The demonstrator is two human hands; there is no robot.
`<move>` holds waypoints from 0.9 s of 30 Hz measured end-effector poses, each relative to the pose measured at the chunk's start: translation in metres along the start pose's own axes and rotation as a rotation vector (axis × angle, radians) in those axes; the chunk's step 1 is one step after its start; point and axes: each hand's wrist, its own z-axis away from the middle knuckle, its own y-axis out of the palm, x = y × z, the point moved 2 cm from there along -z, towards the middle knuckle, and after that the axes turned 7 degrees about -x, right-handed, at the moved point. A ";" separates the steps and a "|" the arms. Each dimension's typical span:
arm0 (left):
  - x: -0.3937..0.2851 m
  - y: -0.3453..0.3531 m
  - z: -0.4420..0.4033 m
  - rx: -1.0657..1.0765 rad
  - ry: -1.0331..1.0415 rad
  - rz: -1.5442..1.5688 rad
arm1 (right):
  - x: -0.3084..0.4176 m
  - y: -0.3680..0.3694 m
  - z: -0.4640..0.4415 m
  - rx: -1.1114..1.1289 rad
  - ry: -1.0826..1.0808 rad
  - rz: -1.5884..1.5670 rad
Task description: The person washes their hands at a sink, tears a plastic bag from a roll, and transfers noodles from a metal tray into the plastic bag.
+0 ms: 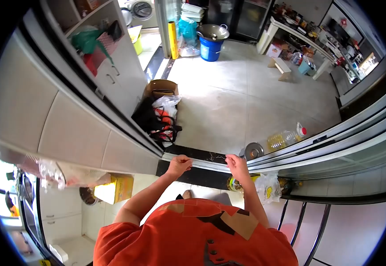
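Observation:
Both of my hands are held out in front of my body, above the doorway's sliding-door track (206, 165). The fingers of my left hand (180, 165) are pinched together; whatever is between them is too small to name. To its right, apart from it, my right hand (237, 166) is also pinched. A thin pale strand (218, 156) shows beside its fingertips against the dark threshold strip (195, 153), and whether the fingers hold it is unclear.
Right of my right hand are a round metal lid (254, 151), an oil bottle (285, 139) and a plastic bag (269, 188). A box with bags (166, 106) stands ahead left. Farther off are a blue bucket (210, 49) and a small stool (281, 68).

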 end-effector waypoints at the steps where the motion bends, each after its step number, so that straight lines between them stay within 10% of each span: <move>1: 0.001 -0.005 -0.011 0.010 0.027 0.016 | 0.004 0.000 -0.013 -0.008 0.016 -0.039; 27: -0.252 0.101 -0.446 -0.052 -0.058 -0.153 | -0.080 -0.105 -0.512 0.176 -0.158 0.120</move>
